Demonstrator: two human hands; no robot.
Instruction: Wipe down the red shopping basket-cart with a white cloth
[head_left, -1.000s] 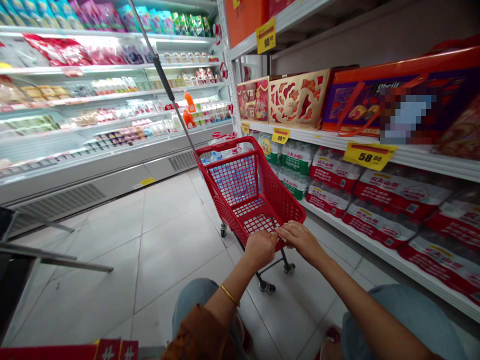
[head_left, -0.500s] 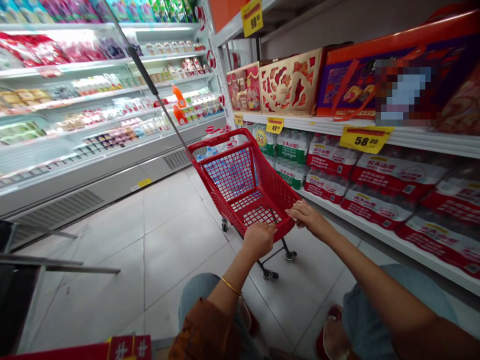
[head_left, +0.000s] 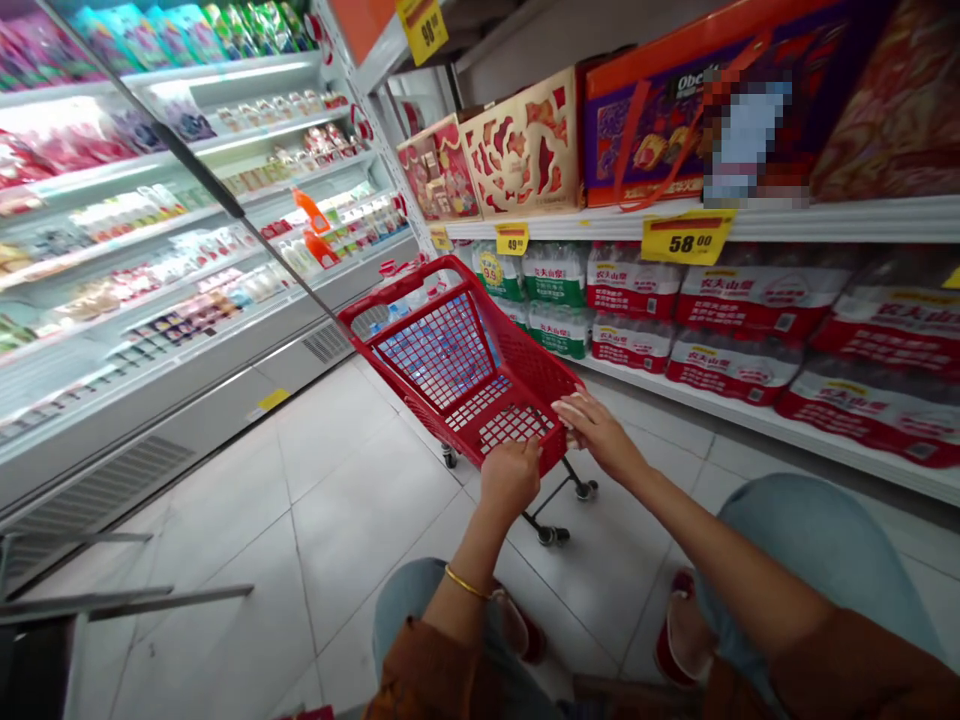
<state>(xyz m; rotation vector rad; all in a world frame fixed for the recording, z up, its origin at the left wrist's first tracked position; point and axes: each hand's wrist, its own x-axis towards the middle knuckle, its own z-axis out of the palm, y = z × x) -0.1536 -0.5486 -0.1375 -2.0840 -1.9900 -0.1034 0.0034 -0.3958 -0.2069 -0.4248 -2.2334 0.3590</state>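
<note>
A red plastic shopping cart [head_left: 536, 350] stands on the tiled floor in front of me, its basket bare inside. My left hand [head_left: 511, 478] is closed over the near rim of the basket, a gold bangle on its wrist. On the near right corner of the same rim lies my right hand [head_left: 592, 430], its fingers bent over the edge. The cart's handle [head_left: 405, 285] is at the far side, and its near wheels [head_left: 553, 536] show below the basket.
A refrigerated display [head_left: 180, 350] with packaged goods runs along the left. Shelving at right holds gift boxes [head_left: 525, 155] above wrapped packs of bottled water [head_left: 735, 365]. A thin pole [head_left: 199, 170] slants behind the cart. Metal legs [head_left: 165, 597] stick out at lower left.
My view has tilted and turned, so the shelves and cart sit further left in the picture. Both hands stay on the cart's near rim.
</note>
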